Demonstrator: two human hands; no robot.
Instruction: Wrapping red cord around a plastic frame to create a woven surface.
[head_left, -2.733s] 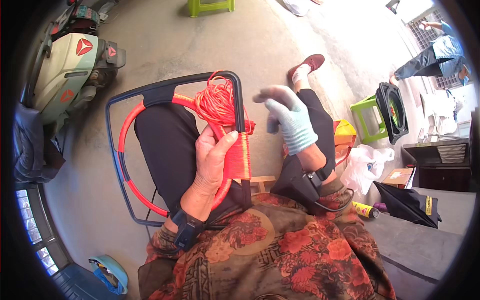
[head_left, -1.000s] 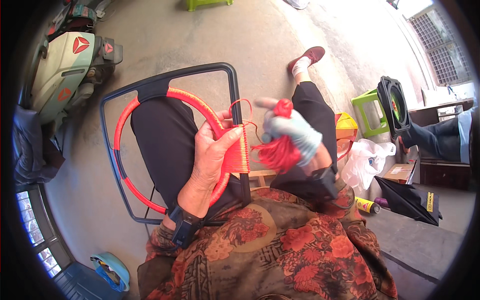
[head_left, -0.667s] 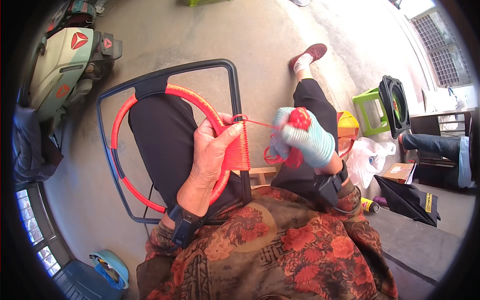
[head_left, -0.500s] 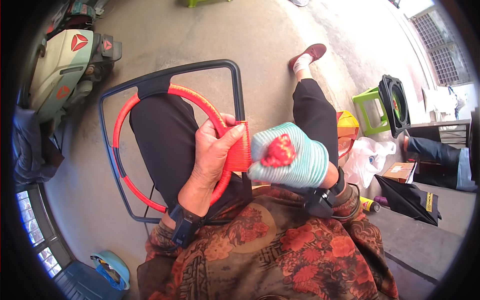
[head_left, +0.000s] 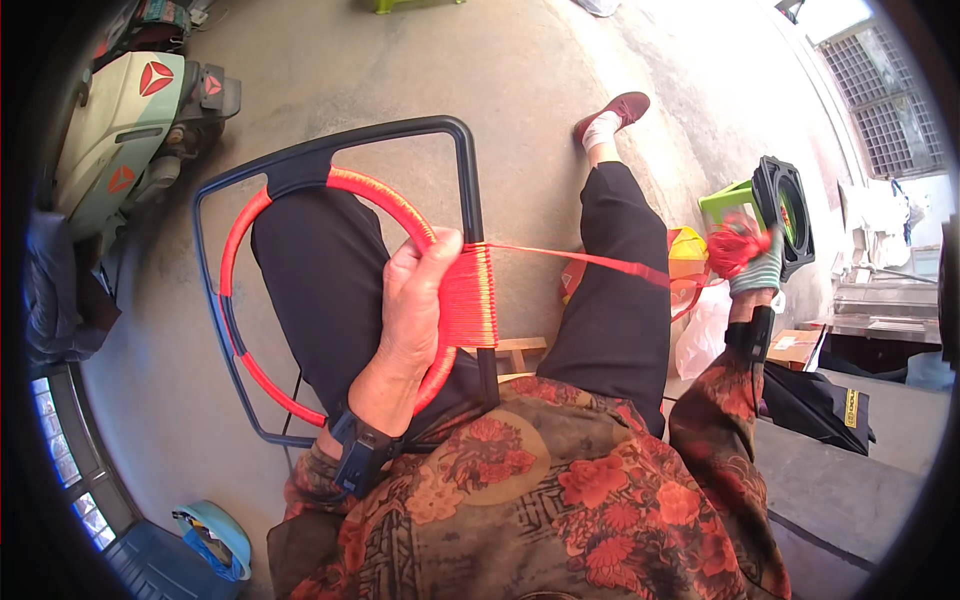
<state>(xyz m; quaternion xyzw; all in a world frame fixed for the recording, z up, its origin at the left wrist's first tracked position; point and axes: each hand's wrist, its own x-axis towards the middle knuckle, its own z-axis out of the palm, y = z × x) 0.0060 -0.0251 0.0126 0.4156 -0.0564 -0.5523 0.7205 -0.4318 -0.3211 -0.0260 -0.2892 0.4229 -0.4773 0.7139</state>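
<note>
Concrete floor (head_left: 520,90), frame (head_left: 465,180) partly behind hands, cord bundle (head_left: 735,245) half-hidden

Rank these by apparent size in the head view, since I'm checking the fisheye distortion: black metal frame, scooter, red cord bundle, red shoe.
1. Black metal frame
2. Scooter, though cropped by the rim
3. Red cord bundle in the right hand and red shoe: similar, and the shoe is farther away, so unranked.

Black metal chair frame (head_left: 466,190) lay across the lap, red cord (head_left: 590,262) wound around its bar, strand stretched taut rightward to a bundle (head_left: 736,246).
</note>
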